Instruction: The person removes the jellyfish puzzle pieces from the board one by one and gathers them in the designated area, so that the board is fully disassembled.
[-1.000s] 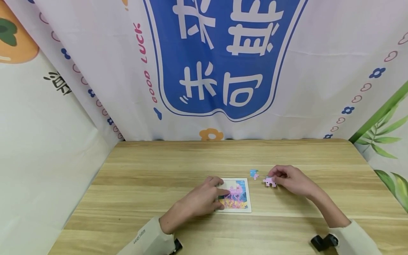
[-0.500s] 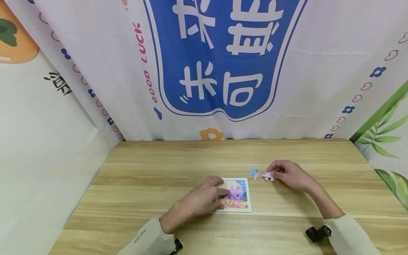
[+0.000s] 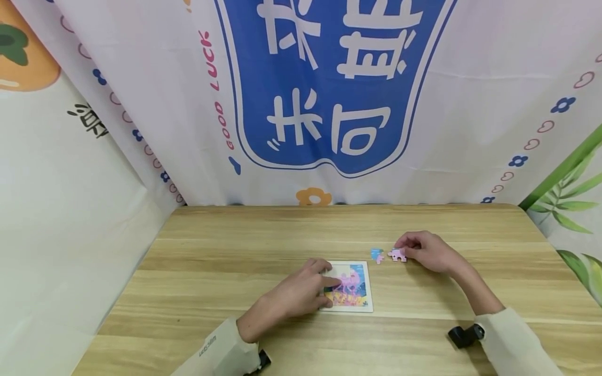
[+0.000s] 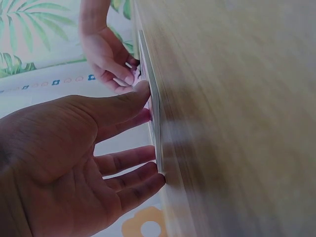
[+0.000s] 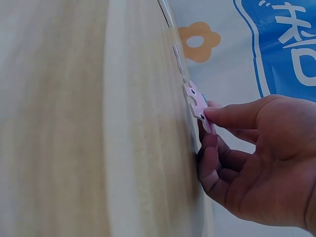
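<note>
The left hand, fingers extended, rests on the board; the right hand pinches the pink piece. A low swing toward the left hand could knock the blue piece, just beside the pink one.

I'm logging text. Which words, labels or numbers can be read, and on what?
"GOOD LUCK": pink letters on white fabric backdrop.
"未来可期": white characters on its blue shield.
Black writing on white sheet at left: not clearly legible.
Print on cream left sleeve: too small.
White-framed jigsaw: no legible text.
</note>
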### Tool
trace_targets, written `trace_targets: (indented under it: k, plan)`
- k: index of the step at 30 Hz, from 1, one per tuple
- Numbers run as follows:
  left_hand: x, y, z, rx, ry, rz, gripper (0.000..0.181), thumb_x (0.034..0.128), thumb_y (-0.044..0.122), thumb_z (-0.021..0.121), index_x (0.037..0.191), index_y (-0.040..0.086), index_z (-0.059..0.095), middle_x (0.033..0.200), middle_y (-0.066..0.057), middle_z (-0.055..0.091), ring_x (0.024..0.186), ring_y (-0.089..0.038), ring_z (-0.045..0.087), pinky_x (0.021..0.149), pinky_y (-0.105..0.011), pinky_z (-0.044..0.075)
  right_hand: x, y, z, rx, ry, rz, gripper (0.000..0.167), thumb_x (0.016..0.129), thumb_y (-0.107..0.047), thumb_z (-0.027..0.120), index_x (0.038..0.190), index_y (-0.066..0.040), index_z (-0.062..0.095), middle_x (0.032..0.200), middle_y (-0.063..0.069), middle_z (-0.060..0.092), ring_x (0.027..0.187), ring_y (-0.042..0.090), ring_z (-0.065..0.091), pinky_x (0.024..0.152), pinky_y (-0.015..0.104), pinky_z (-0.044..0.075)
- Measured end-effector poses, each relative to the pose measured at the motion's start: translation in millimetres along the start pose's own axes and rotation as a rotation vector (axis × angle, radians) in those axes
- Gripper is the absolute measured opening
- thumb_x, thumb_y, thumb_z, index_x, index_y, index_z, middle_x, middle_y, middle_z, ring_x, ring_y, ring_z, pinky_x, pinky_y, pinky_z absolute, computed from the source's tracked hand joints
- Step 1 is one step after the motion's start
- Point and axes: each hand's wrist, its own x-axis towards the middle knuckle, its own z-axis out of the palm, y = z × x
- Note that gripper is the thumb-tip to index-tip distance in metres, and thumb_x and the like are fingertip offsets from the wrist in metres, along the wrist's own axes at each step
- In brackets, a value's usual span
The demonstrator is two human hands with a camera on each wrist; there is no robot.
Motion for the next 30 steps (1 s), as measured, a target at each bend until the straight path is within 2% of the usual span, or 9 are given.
trace_targets:
  k: [13, 21, 30]
  plan:
    - [-0.1, 0.2, 0.2, -0.002, -0.002, -0.006, 0.048, 0.0970, 0.033, 0.081, 0.143, 0.022, 0.072, 0.157, -0.010, 0.056, 0.147, -0.027, 0.050, 0.116, -0.040, 0.053, 3.2, -4.0, 0.7, -0.071, 0.007, -0.045, 0.013, 0.104, -0.009, 0.067, 0.112, -0.007, 0.077, 0.098, 0.005, 0.071, 0.086, 0.017, 0.055, 0.073, 0.027, 0.046]
    - [0.1, -0.1, 1.3, -0.001, 0.008, 0.003, 0.048, 0.0961, 0.033, 0.082, 0.142, 0.022, 0.072, 0.156, -0.010, 0.057, 0.145, -0.027, 0.051, 0.115, -0.040, 0.054, 0.8, -5.5, -0.1, -0.065, -0.004, -0.067, 0.013, 0.098, -0.003, 0.073, 0.111, -0.003, 0.075, 0.096, 0.005, 0.069, 0.085, 0.017, 0.055, 0.070, 0.023, 0.046]
    - [1.0, 0.1, 0.2, -0.009, 0.001, -0.001, 0.048, 0.0967, 0.033, 0.082, 0.142, 0.021, 0.072, 0.156, -0.010, 0.056, 0.146, -0.027, 0.050, 0.114, -0.039, 0.054, 0.9, -2.9, -1.0, -0.069, -0.001, -0.061, 0.015, 0.096, 0.001, 0.073, 0.111, -0.003, 0.074, 0.098, 0.006, 0.070, 0.085, 0.017, 0.056, 0.070, 0.023, 0.047]
